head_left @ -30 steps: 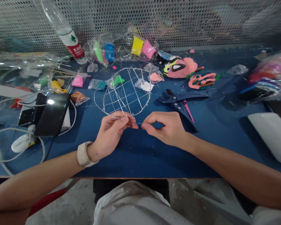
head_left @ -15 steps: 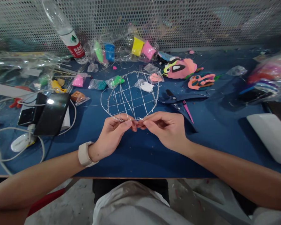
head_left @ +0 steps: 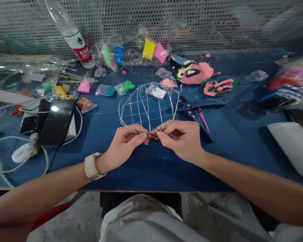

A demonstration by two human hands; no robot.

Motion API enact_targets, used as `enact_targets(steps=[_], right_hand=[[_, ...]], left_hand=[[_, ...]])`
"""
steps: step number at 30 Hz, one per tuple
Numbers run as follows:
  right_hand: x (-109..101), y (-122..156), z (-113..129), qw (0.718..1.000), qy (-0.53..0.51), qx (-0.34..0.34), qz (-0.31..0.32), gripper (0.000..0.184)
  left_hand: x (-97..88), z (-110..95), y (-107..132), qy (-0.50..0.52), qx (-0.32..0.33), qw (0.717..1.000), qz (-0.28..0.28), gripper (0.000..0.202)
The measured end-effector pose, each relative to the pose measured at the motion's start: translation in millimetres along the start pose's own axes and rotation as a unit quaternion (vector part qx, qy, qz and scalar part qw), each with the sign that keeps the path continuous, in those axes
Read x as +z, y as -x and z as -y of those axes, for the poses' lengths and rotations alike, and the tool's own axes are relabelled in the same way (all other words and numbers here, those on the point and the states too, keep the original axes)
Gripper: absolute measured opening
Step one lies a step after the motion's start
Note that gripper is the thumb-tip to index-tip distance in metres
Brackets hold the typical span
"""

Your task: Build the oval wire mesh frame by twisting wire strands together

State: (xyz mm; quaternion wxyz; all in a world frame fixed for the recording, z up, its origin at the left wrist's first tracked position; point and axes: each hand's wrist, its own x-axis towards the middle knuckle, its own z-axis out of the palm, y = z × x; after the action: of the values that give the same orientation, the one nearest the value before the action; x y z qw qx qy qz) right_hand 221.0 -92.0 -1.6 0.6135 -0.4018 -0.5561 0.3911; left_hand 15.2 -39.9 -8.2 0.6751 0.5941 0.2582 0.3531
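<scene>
A round frame of thin silver wire (head_left: 148,107), crossed by several wire strands, stands tilted above the blue table (head_left: 146,168). My left hand (head_left: 125,144), with a pale watch on its wrist, pinches the frame's near rim. My right hand (head_left: 183,139) pinches the same rim just to the right, so the fingertips of both hands meet at the wire. Both hands are closed on it.
Dark scissors with a pink part (head_left: 194,109) lie right of the frame. Small bags of coloured clay (head_left: 148,49), a clear bottle (head_left: 73,33) and flat clay figures (head_left: 194,73) sit at the back. A phone and cables (head_left: 53,122) lie left, a white object (head_left: 293,144) right.
The wire frame has shifted right and turned more upright. My right hand has moved left and closed onto the rim beside my left hand.
</scene>
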Motion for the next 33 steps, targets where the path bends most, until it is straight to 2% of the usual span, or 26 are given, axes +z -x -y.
enact_targets(steps=[5, 8, 10, 12, 13, 14, 15, 17, 18, 19, 21, 24, 29, 33], right_hand=[[-2, 0, 1, 0.999, 0.03, -0.014, 0.003, 0.023], [-3, -1, 2, 0.999, 0.037, -0.023, 0.001, 0.024], [-3, -2, 3, 0.999, 0.04, -0.025, -0.004, 0.024], [-3, -4, 3, 0.998, 0.05, -0.028, -0.008, 0.026], [-3, -5, 3, 0.998, 0.057, -0.031, -0.008, 0.027], [-4, -6, 3, 0.997, 0.068, -0.036, -0.004, 0.027], [-4, -7, 3, 0.996, 0.079, -0.042, 0.004, 0.027], [-4, -7, 2, 0.992, 0.106, -0.056, 0.027, 0.027], [-5, -7, 2, 0.99, 0.121, -0.068, 0.038, 0.027], [-5, -6, 1, 0.986, 0.136, -0.083, 0.048, 0.027], [-5, -5, 1, 0.976, 0.169, -0.124, 0.064, 0.027], [-6, -3, 0, 0.957, 0.211, -0.182, 0.084, 0.028], [-5, -1, 1, 0.931, 0.264, -0.233, 0.101, 0.029], [-4, -1, 2, 0.925, 0.278, -0.233, 0.109, 0.029]], left_hand=[[-1.8, -1, -1, -0.008, -0.025, 0.999, 0.019, 0.031], [-6.9, -11, -2, -0.034, -0.053, 0.997, 0.049, 0.04], [-10.0, -21, -2, -0.085, -0.084, 0.985, 0.124, 0.053], [-10.6, -31, -1, -0.165, -0.075, 0.954, 0.24, 0.057], [-9.7, -35, 1, -0.214, -0.024, 0.935, 0.282, 0.051], [-8.2, -38, 3, -0.269, 0.049, 0.917, 0.29, 0.042], [-6.4, -39, 5, -0.325, 0.137, 0.896, 0.27, 0.032], [-3.3, -38, 9, -0.422, 0.307, 0.833, 0.182, 0.01], [-2.5, -37, 10, -0.458, 0.364, 0.799, 0.136, 0.006], [-2.4, -35, 11, -0.486, 0.4, 0.771, 0.095, 0.013], [-3.7, -32, 10, -0.533, 0.406, 0.741, 0.037, 0.023], [-5.9, -28, 7, -0.578, 0.361, 0.731, -0.005, 0.022], [-4.8, -27, 3, -0.574, 0.365, 0.732, -0.016, 0.018], [-6.6, -26, 1, -0.56, 0.372, 0.74, 0.001, 0.02]])
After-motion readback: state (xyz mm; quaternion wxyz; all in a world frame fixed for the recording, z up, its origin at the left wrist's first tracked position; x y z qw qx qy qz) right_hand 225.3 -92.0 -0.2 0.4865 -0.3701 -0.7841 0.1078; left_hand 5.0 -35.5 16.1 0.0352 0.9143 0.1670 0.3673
